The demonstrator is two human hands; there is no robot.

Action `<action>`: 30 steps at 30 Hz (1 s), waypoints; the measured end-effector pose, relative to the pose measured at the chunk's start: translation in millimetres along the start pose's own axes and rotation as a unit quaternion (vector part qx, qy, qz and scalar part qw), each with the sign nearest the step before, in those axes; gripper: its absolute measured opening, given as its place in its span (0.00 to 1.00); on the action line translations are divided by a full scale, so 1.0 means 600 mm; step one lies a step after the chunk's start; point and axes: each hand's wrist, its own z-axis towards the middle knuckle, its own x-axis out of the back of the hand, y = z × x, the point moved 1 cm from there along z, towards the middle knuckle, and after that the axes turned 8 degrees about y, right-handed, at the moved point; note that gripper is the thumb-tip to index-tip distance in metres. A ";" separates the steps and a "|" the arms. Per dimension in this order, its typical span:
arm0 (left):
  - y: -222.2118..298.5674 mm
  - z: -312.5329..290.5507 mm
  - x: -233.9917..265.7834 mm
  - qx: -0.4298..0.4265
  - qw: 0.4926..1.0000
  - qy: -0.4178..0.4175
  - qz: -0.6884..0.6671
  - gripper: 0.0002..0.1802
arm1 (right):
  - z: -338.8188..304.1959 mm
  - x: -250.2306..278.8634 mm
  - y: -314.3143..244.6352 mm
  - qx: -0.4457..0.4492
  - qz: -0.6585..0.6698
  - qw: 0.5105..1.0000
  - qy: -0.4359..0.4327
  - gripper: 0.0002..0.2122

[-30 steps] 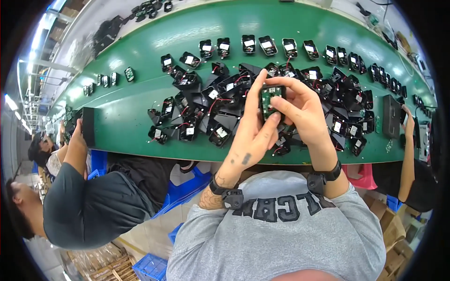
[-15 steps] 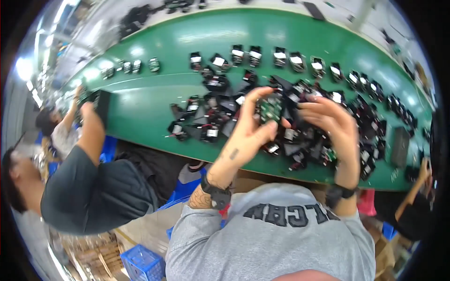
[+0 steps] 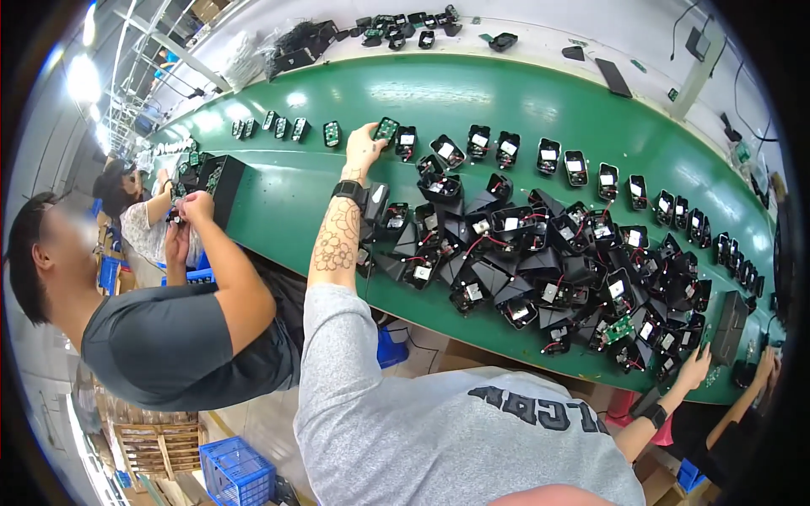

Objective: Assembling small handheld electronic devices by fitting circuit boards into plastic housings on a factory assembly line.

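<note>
My left hand (image 3: 364, 149) is stretched out to the far side of the green table, its fingers closed on a small black housing with a green circuit board (image 3: 386, 129) in it. That housing is at the left end of a row of black housings with white parts (image 3: 478, 142). My right hand (image 3: 695, 368) is low at the right, by the table's near edge, with fingers extended and nothing visible in them. It is close to the right end of a heap of black housings (image 3: 515, 268) with red wires and beside a long black box (image 3: 726, 327).
Several board-filled housings (image 3: 332, 133) stand farther left along the green table (image 3: 295, 187). A co-worker (image 3: 181, 329) handles a small part at the left beside a black bin (image 3: 226, 190). Another person's hand (image 3: 764, 368) is at the far right. A blue crate (image 3: 238, 472) is on the floor.
My left hand has carried the board-filled housing from above the heap to the far left row. My right hand has dropped away to the lower right. The view has shifted.
</note>
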 end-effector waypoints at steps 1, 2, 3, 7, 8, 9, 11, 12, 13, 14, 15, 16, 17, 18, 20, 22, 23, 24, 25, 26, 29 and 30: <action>0.024 0.000 -0.001 -0.066 0.994 0.020 0.086 0.30 | -0.012 -0.006 0.012 0.013 0.098 0.993 0.067 0.21; 0.043 -0.009 0.000 -0.027 0.990 0.030 0.136 0.27 | -0.012 -0.009 0.023 0.011 0.117 0.989 0.084 0.20; 0.067 -0.016 -0.002 -0.005 0.975 0.102 0.197 0.23 | -0.023 0.002 0.016 0.007 0.139 0.986 0.097 0.19; 0.158 -0.022 -0.013 -0.175 0.960 0.017 0.219 0.21 | -0.049 0.107 -0.021 -0.019 0.195 0.972 0.128 0.15; 0.142 -0.021 -0.021 -0.145 0.976 -0.036 0.161 0.22 | -0.052 0.144 -0.065 -0.029 0.300 0.948 0.106 0.14; 0.156 -0.025 -0.034 -0.124 0.981 -0.038 0.147 0.23 | -0.054 0.162 -0.079 0.002 0.280 0.953 0.114 0.13; 0.177 -0.022 -0.040 -0.138 0.985 -0.072 0.074 0.22 | -0.049 0.172 -0.106 -0.035 0.290 0.955 0.050 0.12; 0.110 -0.003 -0.031 -0.158 0.980 -0.063 0.104 0.23 | -0.036 0.174 -0.125 0.008 0.298 0.950 0.090 0.12; 0.122 -0.006 -0.036 -0.164 0.981 -0.076 0.064 0.24 | -0.037 0.151 -0.102 0.017 0.298 0.948 0.112 0.11; 0.121 0.001 -0.031 -0.151 0.979 -0.094 0.104 0.23 | -0.033 0.133 -0.088 0.017 0.328 0.937 0.121 0.11; 0.111 0.011 -0.022 -0.131 0.980 -0.099 0.111 0.21 | -0.038 0.133 -0.087 0.007 0.348 0.924 0.160 0.11; 0.053 0.039 0.000 -0.201 0.967 -0.031 0.155 0.21 | -0.036 0.130 -0.085 -0.008 0.342 0.925 0.165 0.10; 0.161 0.028 -0.010 0.080 0.984 -0.162 -0.012 0.21 | -0.051 0.124 -0.052 -0.040 0.311 0.934 0.169 0.10; 0.011 0.043 0.052 0.075 0.985 -0.153 -0.011 0.21 | -0.046 0.132 -0.048 -0.043 0.319 0.931 0.173 0.10; -0.011 0.069 0.110 -0.187 0.972 -0.127 -0.058 0.19 | -0.045 0.136 -0.038 -0.095 0.356 0.913 0.174 0.10; 0.231 0.003 0.115 -0.022 0.914 -0.090 -0.394 0.18 | -0.057 0.139 0.002 -0.149 0.337 0.913 0.176 0.11; 0.291 -0.045 0.142 0.103 0.846 -0.100 -0.513 0.18 | -0.054 0.136 0.012 -0.187 0.345 0.904 0.172 0.11; 0.371 -0.120 0.155 0.101 0.810 -0.134 -0.561 0.19 | -0.052 0.135 0.024 -0.188 0.343 0.910 0.139 0.13; 0.434 -0.200 0.159 0.097 0.771 -0.164 -0.607 0.20 | -0.051 0.140 0.022 -0.189 0.343 0.910 0.137 0.13; 0.459 -0.263 0.151 0.107 0.778 -0.165 -0.597 0.22 | -0.045 0.151 0.003 -0.090 0.330 0.931 0.124 0.14; 0.524 -0.417 0.120 0.121 0.819 -0.205 -0.522 0.26 | -0.047 0.150 -0.054 0.105 0.273 0.952 0.094 0.15; 0.539 -0.454 0.103 0.135 0.814 -0.233 -0.515 0.27 | -0.044 0.139 -0.053 0.090 0.285 0.950 0.092 0.13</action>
